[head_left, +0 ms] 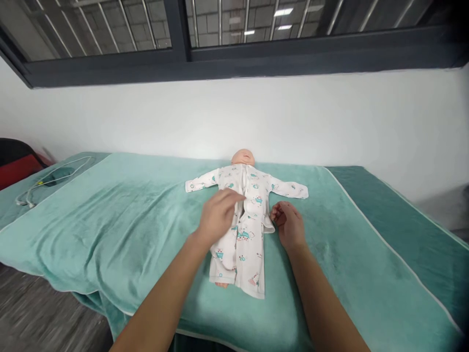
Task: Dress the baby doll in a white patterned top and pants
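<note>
A baby doll (243, 157) lies on its back on the bed, head towards the wall. It wears a white printed baby shirt (258, 183) with both sleeves spread sideways, and matching white trousers (251, 264). The shirt front is parted below the chest. Over the shirt's left side hovers my left hand (220, 212), fingers stretched towards the middle opening; whether they touch the cloth is unclear. Beside the shirt's right edge is my right hand (290, 225), its fingers curled in. Anything between those fingers is hidden. One foot (221, 284) shows below a trouser leg.
A green blanket (120, 220) with folds covers the bed, with a darker green cover (406, 215) at the right. At far left lie a white cable (27, 195) and a red and black item (18, 166). A white wall (183, 117) and a window frame (234, 63) stand behind.
</note>
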Tool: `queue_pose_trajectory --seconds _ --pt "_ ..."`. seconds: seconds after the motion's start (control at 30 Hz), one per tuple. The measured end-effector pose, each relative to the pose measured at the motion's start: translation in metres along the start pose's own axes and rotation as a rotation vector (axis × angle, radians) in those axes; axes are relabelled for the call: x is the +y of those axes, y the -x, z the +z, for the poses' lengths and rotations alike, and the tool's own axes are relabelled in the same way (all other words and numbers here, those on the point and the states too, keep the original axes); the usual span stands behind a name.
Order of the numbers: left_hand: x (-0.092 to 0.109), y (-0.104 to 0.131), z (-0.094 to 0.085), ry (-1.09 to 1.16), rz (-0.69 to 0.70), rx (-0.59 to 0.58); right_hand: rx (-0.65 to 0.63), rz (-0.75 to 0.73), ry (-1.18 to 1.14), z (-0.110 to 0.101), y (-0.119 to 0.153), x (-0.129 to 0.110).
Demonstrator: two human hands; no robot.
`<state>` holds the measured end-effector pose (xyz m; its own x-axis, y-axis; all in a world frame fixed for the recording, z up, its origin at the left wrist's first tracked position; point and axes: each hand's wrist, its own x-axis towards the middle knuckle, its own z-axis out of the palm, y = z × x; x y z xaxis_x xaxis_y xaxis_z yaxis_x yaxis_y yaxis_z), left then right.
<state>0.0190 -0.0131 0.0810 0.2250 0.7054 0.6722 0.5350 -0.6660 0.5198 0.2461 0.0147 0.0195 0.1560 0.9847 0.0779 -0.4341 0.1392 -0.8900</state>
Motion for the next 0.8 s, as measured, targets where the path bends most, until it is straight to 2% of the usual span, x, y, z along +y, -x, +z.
queue_pose_trajectory --seconds 0.07,0.13,0.2,0.33,0.37,0.4,0.5,0.57,0.67,0.73,0.8 --pt "0.005 0.009 0.008 -0.118 0.081 -0.17 0.004 0.002 -0.002 0.001 0.0 0.0" --pt "0.004 0.02 0.016 -0.175 0.079 -0.232 0.006 0.0 -0.001 0.001 0.001 -0.001" --pt "0.001 0.029 0.02 -0.15 0.054 -0.17 0.005 0.002 0.011 0.002 0.001 -0.001" --pt "-0.001 0.037 0.019 -0.159 -0.089 0.145 -0.006 -0.023 0.105 0.003 0.007 -0.002" --pt "-0.002 0.038 0.017 -0.165 -0.137 0.182 -0.009 -0.046 0.153 0.004 0.009 -0.002" --pt "-0.002 0.038 0.014 -0.15 -0.176 0.181 -0.015 -0.076 0.214 0.005 0.011 -0.003" --pt "-0.009 0.034 0.005 -0.02 -0.251 0.071 -0.037 -0.196 0.42 0.014 0.01 -0.011" --pt "-0.02 0.022 -0.001 0.037 -0.323 0.05 -0.044 -0.269 0.565 0.026 -0.002 -0.02" --pt "-0.044 -0.018 0.001 0.069 -0.424 0.095 -0.012 -0.321 0.81 0.055 -0.037 -0.033" --pt "-0.062 -0.055 0.011 0.062 -0.443 0.099 0.014 -0.297 0.99 0.077 -0.069 -0.038" --pt "-0.077 -0.09 0.027 0.037 -0.487 0.058 0.008 -0.184 1.188 0.098 -0.096 -0.038"
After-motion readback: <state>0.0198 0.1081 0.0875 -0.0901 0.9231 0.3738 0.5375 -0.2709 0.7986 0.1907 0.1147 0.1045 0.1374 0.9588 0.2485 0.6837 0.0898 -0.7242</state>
